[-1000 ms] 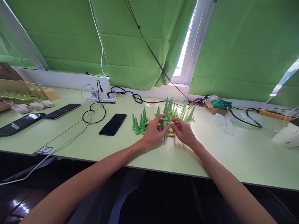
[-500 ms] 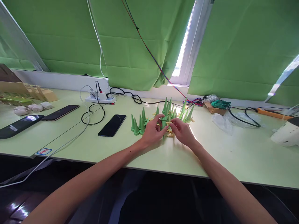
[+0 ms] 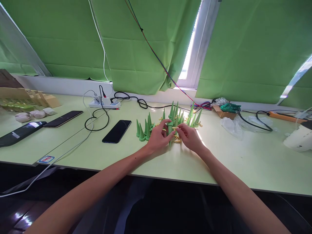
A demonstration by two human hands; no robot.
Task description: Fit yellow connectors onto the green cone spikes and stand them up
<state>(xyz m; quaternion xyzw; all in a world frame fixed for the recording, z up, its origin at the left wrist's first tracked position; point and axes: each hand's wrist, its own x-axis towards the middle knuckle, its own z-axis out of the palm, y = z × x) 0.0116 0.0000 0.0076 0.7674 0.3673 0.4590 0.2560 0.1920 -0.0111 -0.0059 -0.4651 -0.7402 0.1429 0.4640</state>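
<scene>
"Spike first: where is it sitting against the fingers?"

"The green plastic spike (image 3: 170,129) is pointing its tip downward, near the centre of the frame, and the left hand (image 3: 158,136) is gripping it between thumb and forefinger."

"What is the right hand (image 3: 190,138) doing?"

"It is pinching a small pale-yellow fitting (image 3: 175,128) between thumb and forefinger, just to the right of the spike in the frame."

"Is the fitting touching the spike?"

"I can't tell; the fingertips are crowding that spot, and the piece is showing too small."

"What else are the hands hiding?"

"They are covering the lower middle of a cluster of green spikes (image 3: 142,135), which are standing points-up to either side and behind. The left hand's other fingers are mostly disappearing behind the spike. More yellow fittings (image 3: 177,140) are lying below the right fingertips, overlapping so that I can't separate them."

"And the edges?"

"A cardboard carton (image 3: 14,94) is running off the left edge; a white appliance (image 3: 298,139) is being cut off at the right, so its kind is staying unclear."
</scene>
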